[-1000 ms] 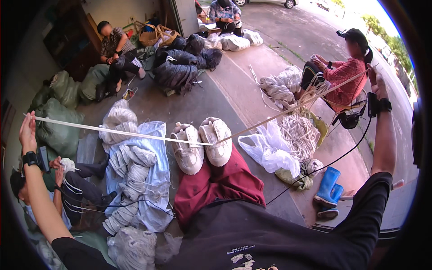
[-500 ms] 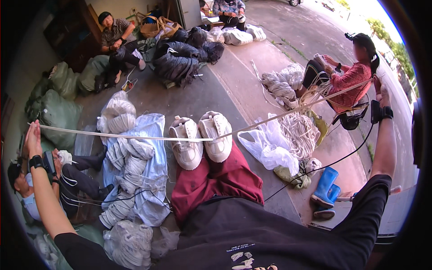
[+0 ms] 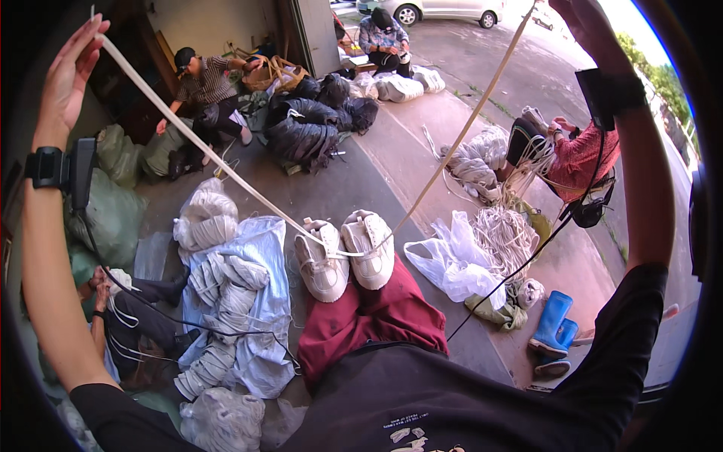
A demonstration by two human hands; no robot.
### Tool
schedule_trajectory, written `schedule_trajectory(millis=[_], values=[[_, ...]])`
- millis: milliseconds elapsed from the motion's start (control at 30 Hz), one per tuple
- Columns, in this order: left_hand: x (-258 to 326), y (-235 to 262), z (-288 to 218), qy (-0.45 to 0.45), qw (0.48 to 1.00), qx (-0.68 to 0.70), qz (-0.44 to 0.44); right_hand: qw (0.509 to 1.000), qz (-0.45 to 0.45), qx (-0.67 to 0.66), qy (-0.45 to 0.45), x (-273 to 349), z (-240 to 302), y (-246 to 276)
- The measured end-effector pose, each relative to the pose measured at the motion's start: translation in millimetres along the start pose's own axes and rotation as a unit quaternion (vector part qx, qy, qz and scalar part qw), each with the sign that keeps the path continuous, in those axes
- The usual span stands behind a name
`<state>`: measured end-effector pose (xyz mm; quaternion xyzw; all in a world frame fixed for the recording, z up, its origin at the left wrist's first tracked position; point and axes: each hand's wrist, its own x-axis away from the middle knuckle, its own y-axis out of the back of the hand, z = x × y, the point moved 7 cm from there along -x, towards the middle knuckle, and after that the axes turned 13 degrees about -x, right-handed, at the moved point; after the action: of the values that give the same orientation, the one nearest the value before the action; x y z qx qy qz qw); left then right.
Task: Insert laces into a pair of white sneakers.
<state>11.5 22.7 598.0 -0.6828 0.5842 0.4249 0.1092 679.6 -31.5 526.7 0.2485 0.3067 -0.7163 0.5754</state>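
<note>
Shoelace btwn L hand, R hand

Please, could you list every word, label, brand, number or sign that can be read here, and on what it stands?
Black shirt: tiny white lettering above pale shapes; I do not copy its wording.
Cord and shoes: no text that I can read.
Car and blue boots: none readable either.

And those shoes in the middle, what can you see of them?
The shoes are a pale cream lace-up pair with rounded toes. They sit side by side against maroon trousers, toes pointing down the picture. A long pale lace crosses both, rising toward the left hand and right hand.
</note>
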Motion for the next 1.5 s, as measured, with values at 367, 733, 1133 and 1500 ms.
schedule_trajectory(millis=[367,733,1133,1500], values=[[0.7,-160.0,-211.7,-0.096,0.982,0.143,0.076,0.99,0.118,-0.004,0.078,-5.8,106.9,-198.8],[-1.1,-171.7,-235.7,-0.096,0.966,0.176,0.165,0.98,0.15,-0.062,0.116,14.4,138.9,-249.8],[-18.1,-29.0,-75.6,0.009,0.998,0.044,0.038,0.999,0.005,-0.043,0.023,-23.4,54.2,-75.7],[103.0,272.2,202.9,0.25,0.959,-0.025,-0.128,0.943,-0.276,0.011,-0.184,46.5,-106.7,288.8]])
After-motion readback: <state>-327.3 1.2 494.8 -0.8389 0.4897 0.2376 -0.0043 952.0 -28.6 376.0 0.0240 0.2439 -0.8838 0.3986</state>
